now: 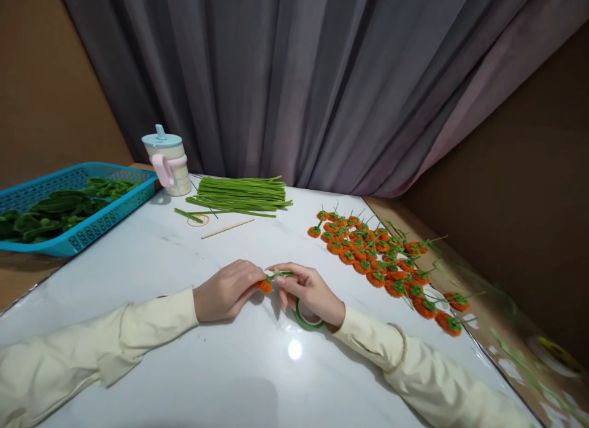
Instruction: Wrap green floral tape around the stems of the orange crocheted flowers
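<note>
Orange flower [265,286] | in left fingers [251,278] | right hand [316,293] overlaps tape roll [301,319]

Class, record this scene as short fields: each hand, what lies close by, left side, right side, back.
Left hand: the left hand pinches a small orange piece
Right hand: the right hand has its fingers at a green strip; whether they pinch it is unclear
Close by: green roll, below the right hand
Left side: blue basket holding dark green pieces
Right side: many orange pieces with green tops
Back: lidded cup, green stems, wooden stick
</note>
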{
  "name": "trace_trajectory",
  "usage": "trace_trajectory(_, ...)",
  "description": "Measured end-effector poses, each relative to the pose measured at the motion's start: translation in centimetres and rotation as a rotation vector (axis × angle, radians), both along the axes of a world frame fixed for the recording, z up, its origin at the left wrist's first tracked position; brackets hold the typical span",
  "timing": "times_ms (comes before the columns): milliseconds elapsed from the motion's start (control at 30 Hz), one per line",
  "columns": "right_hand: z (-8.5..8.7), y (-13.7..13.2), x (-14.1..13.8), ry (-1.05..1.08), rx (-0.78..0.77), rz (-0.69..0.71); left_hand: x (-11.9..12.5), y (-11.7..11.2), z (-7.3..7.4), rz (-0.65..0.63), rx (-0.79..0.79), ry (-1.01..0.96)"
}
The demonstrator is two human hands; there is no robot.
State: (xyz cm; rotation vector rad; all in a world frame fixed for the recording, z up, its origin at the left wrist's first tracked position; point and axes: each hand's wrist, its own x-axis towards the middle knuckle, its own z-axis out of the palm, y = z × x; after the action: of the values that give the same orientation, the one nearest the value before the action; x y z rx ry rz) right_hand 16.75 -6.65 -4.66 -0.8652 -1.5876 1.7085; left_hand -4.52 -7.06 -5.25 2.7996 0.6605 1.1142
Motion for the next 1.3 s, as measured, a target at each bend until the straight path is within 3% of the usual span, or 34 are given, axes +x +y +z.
trace_trajectory(333,0.21,-0.08,0.13,-0.037,0.015,0.093,-0.28,0.26,-0.44,-0.013,0.269,0.155)
trace_trajectory(933,0.43,0.27,0.34,0.110,-0.020,0.058,-0.47,0.28,-0.54,-0.004,0.129,0.134)
trace_trajectory(1133,0.11,0.25,0.23,0.075,-0.009,0.057,-0.49,0.33,-0.25,-0.119,-0.026,0.131)
trace_trajectory(1300,-0.10,0.28,0.12,0.059,-0.003,0.060,-0.37,0.14,-0.05,-0.182,0.018,0.151)
